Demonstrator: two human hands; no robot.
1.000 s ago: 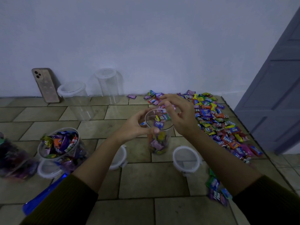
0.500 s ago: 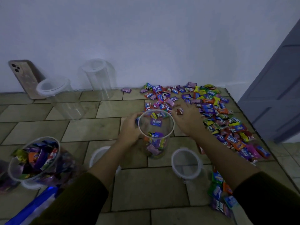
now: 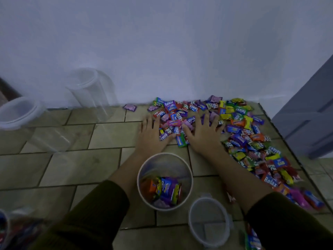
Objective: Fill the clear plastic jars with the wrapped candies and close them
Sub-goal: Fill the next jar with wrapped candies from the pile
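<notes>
two empty jars point(image 3: 86, 94) far left, unfilled | left hand point(image 3: 151, 136) and right hand point(image 3: 203, 136) flat, fingers spread wide on candy pile point(image 3: 239, 134) | jar point(image 3: 164, 181) between forearms, partly filled | lid point(image 3: 209, 221) off

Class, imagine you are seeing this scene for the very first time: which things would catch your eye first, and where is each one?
The bright heap of wrapped candies sprawls along the wall and down the right. Both hands, left and right, press flat on its near edge. Just before them stands an open clear jar, part-filled, with a lid lying to its right.
</notes>
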